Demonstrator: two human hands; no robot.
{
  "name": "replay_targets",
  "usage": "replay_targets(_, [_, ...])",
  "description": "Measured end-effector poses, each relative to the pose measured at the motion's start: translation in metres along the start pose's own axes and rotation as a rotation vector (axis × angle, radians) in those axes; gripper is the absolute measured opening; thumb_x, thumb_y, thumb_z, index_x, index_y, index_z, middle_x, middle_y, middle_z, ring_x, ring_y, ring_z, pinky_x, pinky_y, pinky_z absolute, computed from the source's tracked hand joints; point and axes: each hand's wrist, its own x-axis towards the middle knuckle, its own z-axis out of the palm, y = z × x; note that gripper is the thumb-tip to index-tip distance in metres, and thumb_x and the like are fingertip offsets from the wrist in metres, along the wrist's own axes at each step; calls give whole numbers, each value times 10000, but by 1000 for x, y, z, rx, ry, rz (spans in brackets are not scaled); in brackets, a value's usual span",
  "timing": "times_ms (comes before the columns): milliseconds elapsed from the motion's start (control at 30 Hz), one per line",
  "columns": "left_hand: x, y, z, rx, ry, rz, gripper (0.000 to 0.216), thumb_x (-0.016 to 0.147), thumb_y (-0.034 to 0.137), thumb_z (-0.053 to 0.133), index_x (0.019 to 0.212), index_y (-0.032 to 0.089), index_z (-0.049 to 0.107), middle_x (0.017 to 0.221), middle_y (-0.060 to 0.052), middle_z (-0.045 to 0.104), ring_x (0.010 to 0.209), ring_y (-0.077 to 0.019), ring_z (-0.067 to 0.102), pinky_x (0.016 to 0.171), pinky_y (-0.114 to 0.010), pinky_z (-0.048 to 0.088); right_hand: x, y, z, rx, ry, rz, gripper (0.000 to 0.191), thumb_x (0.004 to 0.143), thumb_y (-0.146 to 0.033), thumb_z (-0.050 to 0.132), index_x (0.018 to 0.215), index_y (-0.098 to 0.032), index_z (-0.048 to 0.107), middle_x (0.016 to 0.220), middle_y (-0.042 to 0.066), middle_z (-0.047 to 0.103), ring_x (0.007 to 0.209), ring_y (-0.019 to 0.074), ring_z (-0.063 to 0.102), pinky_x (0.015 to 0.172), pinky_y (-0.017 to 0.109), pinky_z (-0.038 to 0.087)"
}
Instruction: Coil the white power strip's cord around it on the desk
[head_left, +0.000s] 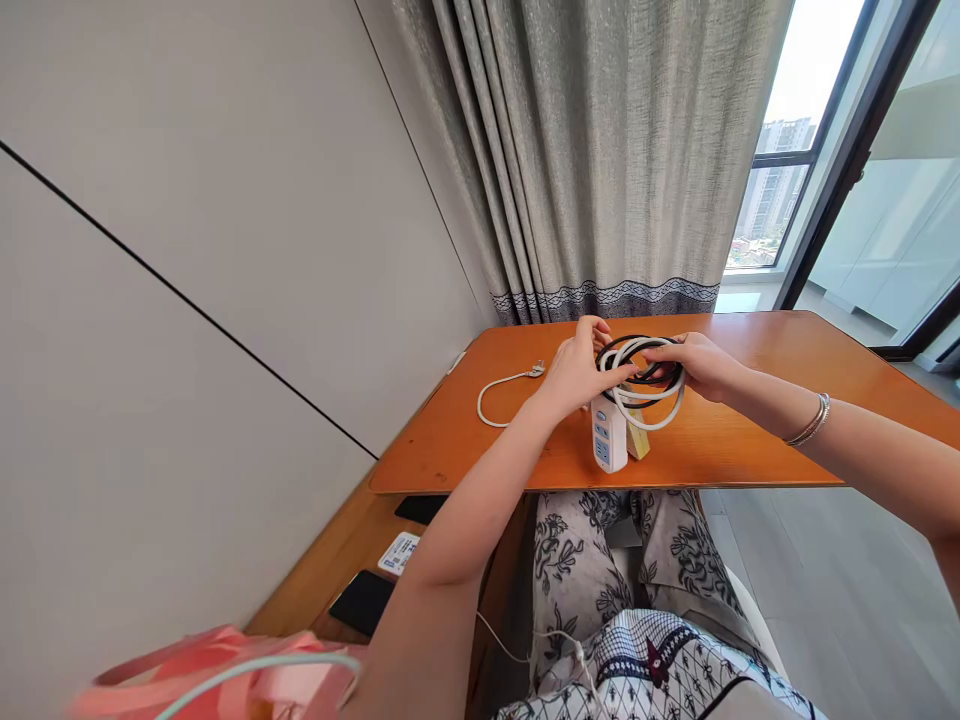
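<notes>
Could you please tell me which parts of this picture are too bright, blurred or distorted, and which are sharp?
Head view, upper right: sky through the window is nearly white; head view, lower left: the pink item is blurred; head view, bottom: left arm seems stretched, perhaps wide-angle; head view, centre: power strip and coiled cords look fairly sharp.

We are viewing a glossy wooden table (750, 445), smooth plastic power strip (609, 437) over it, rough cloth curtain (622, 150) behind.
</notes>
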Motion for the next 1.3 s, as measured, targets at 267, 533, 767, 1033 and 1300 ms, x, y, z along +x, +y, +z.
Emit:
replay_targets(267, [-1, -8, 12, 55, -71, 284, 320, 889, 429, 675, 1130, 218, 690, 1650, -129, 276, 1445, -335, 447, 1195, -545, 384, 5, -1, 4, 145, 101, 15, 121, 730, -192, 777, 653, -142, 698, 538, 30, 658, 503, 131, 608, 556, 255, 530])
replay_targets(533, [1, -4, 20, 96, -138, 233, 400, 979, 477, 498, 1071, 170, 737, 1617, -163, 349, 1510, -349, 339, 1249, -557, 286, 7, 7, 0, 56, 57, -96, 271, 620, -323, 891, 686, -126, 718, 629, 36, 699, 565, 120, 620, 573, 245, 520])
replay_targets(767, [-2, -6, 30, 73, 13, 284, 283, 957, 401, 549, 955, 184, 732, 1496, -154, 468, 1465, -322, 369, 1240, -600, 231, 17, 3, -9, -267, 62, -229, 442, 586, -534, 889, 613, -165, 648, 534, 1, 635, 519, 113, 559, 507, 237, 441])
replay_targets(1033, [-8, 5, 22, -83, 81, 345, 502, 951, 611, 482, 756, 175, 639, 1562, -154, 374, 1504, -322, 303, 1253, -554, 222, 26, 14, -9, -157, 24, -240, 560, 745, -707, 726, 921, -180, 657, 552, -20, 615, 473, 112, 540, 460, 214, 409])
replay_targets(1300, [-1, 10, 10, -554, 99, 169, 592, 905, 746, 423, 835, 203, 649, 1485, -74, 492, 1383, -267, 480, 1134, -406, 439, 31, 24, -6, -380, 58, -529, 677, 850, -821, 428, 809, -192, 674, 591, 11, 577, 589, 159, 549, 593, 272, 443])
